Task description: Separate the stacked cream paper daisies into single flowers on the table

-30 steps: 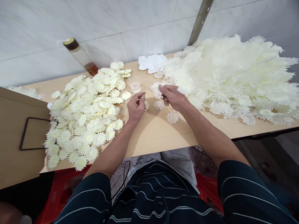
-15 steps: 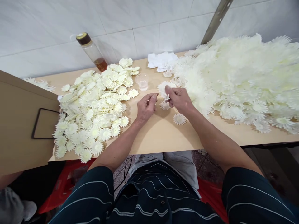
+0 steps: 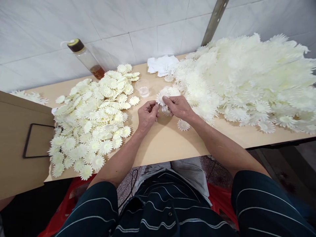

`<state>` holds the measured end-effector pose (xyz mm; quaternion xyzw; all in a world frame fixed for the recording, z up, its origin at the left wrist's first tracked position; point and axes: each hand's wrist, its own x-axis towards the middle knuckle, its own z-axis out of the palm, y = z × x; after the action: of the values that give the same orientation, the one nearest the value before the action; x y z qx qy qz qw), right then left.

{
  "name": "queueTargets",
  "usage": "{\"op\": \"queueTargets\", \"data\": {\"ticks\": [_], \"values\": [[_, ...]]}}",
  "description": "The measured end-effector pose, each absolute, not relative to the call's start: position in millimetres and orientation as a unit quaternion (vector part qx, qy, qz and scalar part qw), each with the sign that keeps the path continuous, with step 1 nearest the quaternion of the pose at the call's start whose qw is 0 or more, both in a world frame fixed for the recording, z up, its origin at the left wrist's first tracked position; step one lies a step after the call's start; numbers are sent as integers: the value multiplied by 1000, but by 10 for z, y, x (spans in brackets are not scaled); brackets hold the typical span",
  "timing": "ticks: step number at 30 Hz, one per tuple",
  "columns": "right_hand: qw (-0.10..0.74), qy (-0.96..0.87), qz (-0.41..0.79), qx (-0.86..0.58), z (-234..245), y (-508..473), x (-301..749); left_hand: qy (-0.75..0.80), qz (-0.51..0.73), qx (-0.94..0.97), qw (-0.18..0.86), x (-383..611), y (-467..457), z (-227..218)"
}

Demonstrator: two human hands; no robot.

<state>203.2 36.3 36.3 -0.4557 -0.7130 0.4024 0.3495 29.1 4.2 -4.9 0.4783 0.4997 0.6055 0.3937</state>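
Note:
A white artificial flower head is pinched between the thumb and fingers of my right hand. Close beside it on the left, the fingertips of my left hand are pressed together at the flower's edge; what they hold, if anything, is hidden. Under and behind my right hand lie more loose flower heads, and a single flower head rests on the table below it. A small clear plastic cup with whitish contents stands just beyond my left hand.
To the left spreads a pile of cream flower heads, beside a cardboard box. A larger heap of white petal pieces covers the right side. Against the tiled wall stand a bottle of brown liquid and crumpled white paper.
My right hand has brought the flower head leftward to my left hand, so the two hands now nearly meet. The whole view has shifted slightly, with the table scene moving left.

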Motion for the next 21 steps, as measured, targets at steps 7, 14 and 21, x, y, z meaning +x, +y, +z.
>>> {"op": "queueTargets", "data": {"ticks": [7,14,21], "values": [[393,-706,352,-472,350,418,2049,505,603,474,397,285,21,-11],[473,-658,273,-518,327,626,2277,508,608,464,396,284,42,-24],[428,-693,100,-571,399,712,2551,511,615,452,395,303,34,0]]}}
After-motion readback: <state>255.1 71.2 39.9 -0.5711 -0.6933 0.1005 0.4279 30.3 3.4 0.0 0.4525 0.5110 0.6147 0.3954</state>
